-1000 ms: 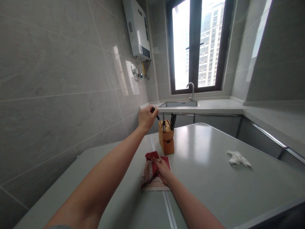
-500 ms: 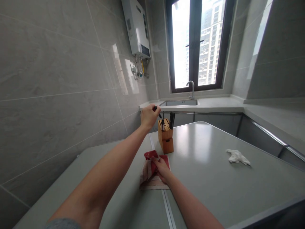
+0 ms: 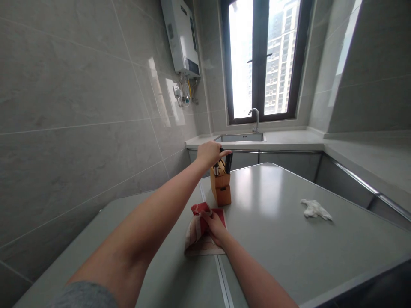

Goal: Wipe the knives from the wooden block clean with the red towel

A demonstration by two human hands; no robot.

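Observation:
A wooden knife block [image 3: 221,189] stands upright on the table, with a large black-handled knife [image 3: 229,162] and a smaller handle with a metal end [image 3: 216,169] in its slots. My left hand [image 3: 208,154] is closed above the block's top. A bit of a black handle shows at its fingers, beside the large knife; the rest of that utensil is hidden. In front of the block, my right hand [image 3: 215,226] is wrapped round a red and pale-striped towel [image 3: 195,239], part of which spreads on the tabletop.
A crumpled white tissue [image 3: 316,209] lies on the right of the grey table [image 3: 266,248], whose middle is crossed by a metal seam. Behind are a counter [image 3: 289,136], a sink [image 3: 240,137] and a faucet [image 3: 256,119]. A tiled wall rises at the left.
My left hand has moved right, from the block's left side to over its top, bringing the black handle along. My right hand stays on the towel. The view has shifted slightly.

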